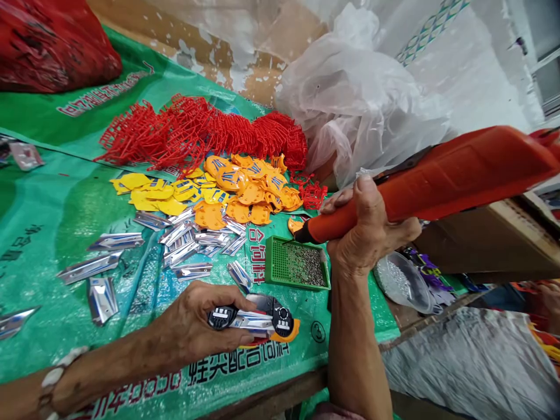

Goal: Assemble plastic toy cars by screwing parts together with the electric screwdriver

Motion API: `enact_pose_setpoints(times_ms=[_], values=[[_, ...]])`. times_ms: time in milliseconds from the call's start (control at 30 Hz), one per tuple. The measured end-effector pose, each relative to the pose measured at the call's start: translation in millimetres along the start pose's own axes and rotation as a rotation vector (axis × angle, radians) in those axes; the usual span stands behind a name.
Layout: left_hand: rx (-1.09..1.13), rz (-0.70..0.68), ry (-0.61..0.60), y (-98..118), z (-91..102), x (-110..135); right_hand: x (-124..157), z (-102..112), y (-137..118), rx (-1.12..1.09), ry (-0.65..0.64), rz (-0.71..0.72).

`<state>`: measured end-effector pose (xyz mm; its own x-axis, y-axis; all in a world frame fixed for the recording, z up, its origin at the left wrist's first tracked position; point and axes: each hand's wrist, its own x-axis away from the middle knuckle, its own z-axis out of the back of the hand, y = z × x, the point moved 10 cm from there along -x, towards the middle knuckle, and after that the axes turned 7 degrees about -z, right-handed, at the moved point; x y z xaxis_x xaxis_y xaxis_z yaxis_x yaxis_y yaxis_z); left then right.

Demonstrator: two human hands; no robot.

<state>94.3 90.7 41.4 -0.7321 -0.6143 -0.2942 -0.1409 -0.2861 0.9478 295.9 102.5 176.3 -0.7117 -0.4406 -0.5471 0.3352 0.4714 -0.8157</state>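
Observation:
My left hand (192, 318) is closed around a plastic toy assembly (260, 322), low over the front of the table. The assembly has a silver and blue strip between two black ends, with orange and red showing beneath. In my right hand (363, 227) is an orange electric screwdriver (459, 178), held with its body rising to the right. Its dark tip (300, 234) points down at the far edge of a green tray (270, 265). Small screws (310, 262) lie heaped toward the tray's right side. Whether a screw sits on the tip is too small to tell.
Silver strips (181, 239), yellow pieces (153, 192), orange pieces (254, 186) and a red heap of plastic parts (210, 131) cover the table's middle. A clear tub (405, 286) and a cardboard box (490, 239) stand right. White plastic bags (350, 87) bulge behind.

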Motion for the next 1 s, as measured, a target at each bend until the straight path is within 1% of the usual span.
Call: enact_pose_setpoints(times_ms=[133,300,400,533,667,867,1000], values=[[-0.008,0.003,0.021,0,1.1,0,-1,1,4,0.013,-0.006,0.014],[-0.019,0.054,-0.008,-4,-1.3,1,-3,-1,6,-0.036,-0.035,0.045],[-0.017,0.049,-0.013,-3,-1.2,1,-2,-3,4,-0.046,-0.036,0.054],[0.006,0.067,-0.005,-6,-1.3,1,1,-3,4,-0.041,-0.022,0.049],[0.036,0.113,-0.024,-10,-4.9,2,2,-3,3,-0.032,-0.015,0.046],[0.047,0.09,-0.027,-7,-4.5,1,-2,-3,7,-0.027,-0.011,0.006],[0.092,0.118,-0.036,-11,-6.9,1,-3,-3,7,-0.027,-0.006,-0.007]])
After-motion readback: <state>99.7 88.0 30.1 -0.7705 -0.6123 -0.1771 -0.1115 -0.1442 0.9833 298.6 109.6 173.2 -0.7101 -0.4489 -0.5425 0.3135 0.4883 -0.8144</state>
